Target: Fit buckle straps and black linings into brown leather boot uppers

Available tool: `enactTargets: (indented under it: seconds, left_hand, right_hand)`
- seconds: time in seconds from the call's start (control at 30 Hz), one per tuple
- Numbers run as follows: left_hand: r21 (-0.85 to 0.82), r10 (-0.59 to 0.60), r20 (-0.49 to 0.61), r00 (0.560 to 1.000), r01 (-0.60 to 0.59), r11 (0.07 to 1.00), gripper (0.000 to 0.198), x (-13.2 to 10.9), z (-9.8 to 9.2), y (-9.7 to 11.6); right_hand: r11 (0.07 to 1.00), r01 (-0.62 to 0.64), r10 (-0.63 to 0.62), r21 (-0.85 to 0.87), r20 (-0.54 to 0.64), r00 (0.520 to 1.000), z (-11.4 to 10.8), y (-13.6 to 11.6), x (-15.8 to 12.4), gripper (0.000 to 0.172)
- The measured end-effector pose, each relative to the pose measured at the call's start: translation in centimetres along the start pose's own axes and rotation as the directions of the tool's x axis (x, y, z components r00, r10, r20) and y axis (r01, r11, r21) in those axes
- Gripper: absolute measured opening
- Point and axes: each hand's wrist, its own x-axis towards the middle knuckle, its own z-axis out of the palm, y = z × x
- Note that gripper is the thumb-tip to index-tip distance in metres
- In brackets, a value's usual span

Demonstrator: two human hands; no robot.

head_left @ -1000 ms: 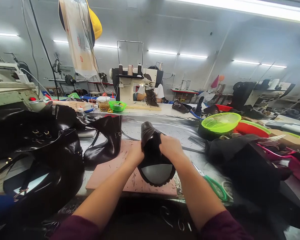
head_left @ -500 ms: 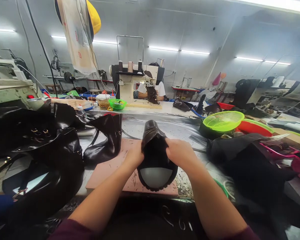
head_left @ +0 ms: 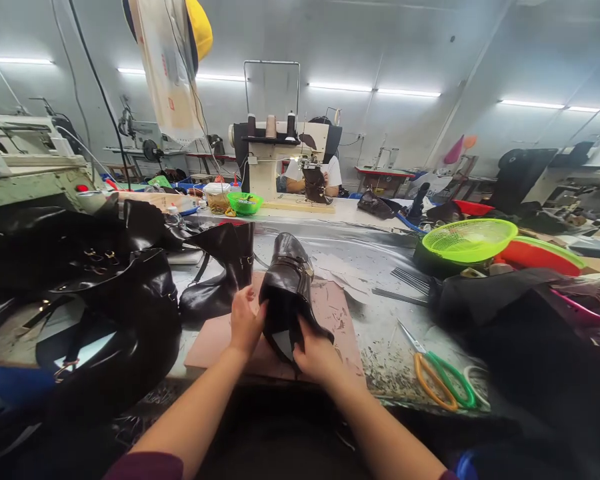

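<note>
A glossy dark boot upper (head_left: 286, 275) lies over the pink board in front of me, its wide opening facing me and a strap with a buckle on its right side. My left hand (head_left: 245, 321) pinches the left edge of the opening, its fingers curled. On the right, my right hand (head_left: 314, 350) grips the lower right edge, with some fingers hidden inside the shaft. Close by on the left stands another dark boot upper (head_left: 223, 272), apart from the held one. The pink board (head_left: 343, 327) lies beneath my hands.
Scissors (head_left: 433, 373) with orange and green handles lie at the right front. Several dark boot uppers (head_left: 145, 320) are piled left. A lime basket (head_left: 470, 240) and black material (head_left: 510, 333) occupy the right. Across the table, a person sits behind a sewing machine (head_left: 265, 160).
The boot upper has turned and tilted, now showing its buckled strap. My right hand has moved down and left along the opening; my left hand has shifted left and down. Scissors have come into view.
</note>
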Motion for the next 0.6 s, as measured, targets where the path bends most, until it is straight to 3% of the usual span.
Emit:
enactTargets:
  seconds: [0.07, 0.23, 0.37, 0.43, 0.6]
  left_hand:
    - [-0.014, -0.012, 0.038, 0.999, 0.012, 1.0, 0.031, -1.6, -0.1, 0.6]
    - [-0.019, -0.066, 0.28, 0.958, 0.075, 0.997, 0.026, -3.7, 1.4, 2.2]
    - [0.025, -0.061, 0.4, 0.914, 0.056, 0.998, 0.036, -4.0, 2.0, 2.2]
    - [0.06, -0.052, 0.462, 0.885, 0.027, 0.998, 0.043, -4.0, 2.1, 2.0]
    - [0.137, -0.056, 0.563, 0.824, -0.026, 0.99, 0.02, -3.7, 2.4, 1.6]
  right_hand:
    - [0.996, 0.009, -0.01, 0.093, 0.013, 1.0, -0.4, 0.5, -0.1, 0.067]
    - [0.97, 0.08, -0.078, 0.23, -0.02, 0.997, -1.2, 2.5, -0.3, 0.063]
    - [0.994, -0.048, 0.05, 0.097, -0.023, 0.998, -1.6, 3.6, -1.0, 0.035]
    - [0.993, -0.118, 0.119, 0.029, -0.04, 0.992, -1.8, 3.7, -1.5, 0.031]
    - [0.97, -0.218, 0.217, -0.103, -0.027, 0.976, -2.3, 3.9, -2.6, 0.028]
